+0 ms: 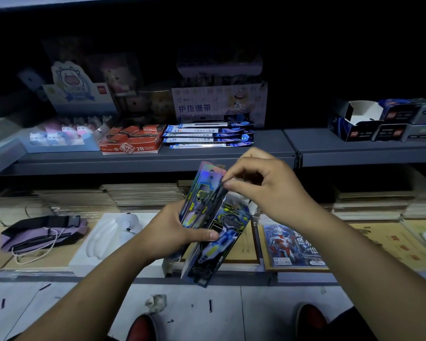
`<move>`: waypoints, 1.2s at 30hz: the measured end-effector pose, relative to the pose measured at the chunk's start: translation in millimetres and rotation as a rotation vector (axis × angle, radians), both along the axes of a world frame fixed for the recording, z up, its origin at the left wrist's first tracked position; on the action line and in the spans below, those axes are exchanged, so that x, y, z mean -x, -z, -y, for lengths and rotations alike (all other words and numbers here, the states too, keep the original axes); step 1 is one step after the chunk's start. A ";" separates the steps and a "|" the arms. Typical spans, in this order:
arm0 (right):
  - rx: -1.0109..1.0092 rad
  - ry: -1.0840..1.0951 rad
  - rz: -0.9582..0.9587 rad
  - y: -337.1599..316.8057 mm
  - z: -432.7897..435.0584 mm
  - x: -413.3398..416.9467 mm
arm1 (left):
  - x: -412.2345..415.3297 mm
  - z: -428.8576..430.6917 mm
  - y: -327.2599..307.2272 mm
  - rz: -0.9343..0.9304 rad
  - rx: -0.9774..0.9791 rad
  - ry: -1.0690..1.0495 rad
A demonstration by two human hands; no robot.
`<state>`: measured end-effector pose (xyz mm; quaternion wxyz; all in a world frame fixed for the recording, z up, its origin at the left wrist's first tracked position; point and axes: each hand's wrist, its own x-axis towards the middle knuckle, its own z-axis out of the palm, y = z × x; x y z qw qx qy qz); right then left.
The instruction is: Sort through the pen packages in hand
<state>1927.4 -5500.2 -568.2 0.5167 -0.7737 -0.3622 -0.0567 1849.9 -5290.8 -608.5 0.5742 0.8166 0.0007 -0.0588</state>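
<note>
"2B" is read on the red box point(130, 140) on the shelf point(231, 157), "FINGER BANDAGE" on the pale display box point(219, 104) behind. Long, glossy blue-black blister packs point(214, 225) (holographic tops) are clamped in the left hand point(175, 230) below the shelf; one top edge is pinched by the right hand point(266, 185). A purple pouch point(42, 232) lies left.

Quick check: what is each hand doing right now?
Left hand: grips a bundle of long shiny packets.
Right hand: pinches the top of one packet.
</note>
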 end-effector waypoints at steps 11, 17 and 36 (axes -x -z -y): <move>-0.052 -0.019 0.044 -0.9 -3.4 4.8 | -1.3 5.4 -3.1 -0.033 0.079 -0.016; 0.002 -0.012 0.106 2.9 -4.4 5.1 | 2.4 2.2 -4.6 -0.055 0.097 -0.017; -0.219 0.052 0.044 -7.0 3.7 -3.3 | 4.1 4.6 -7.6 -0.029 0.088 -0.023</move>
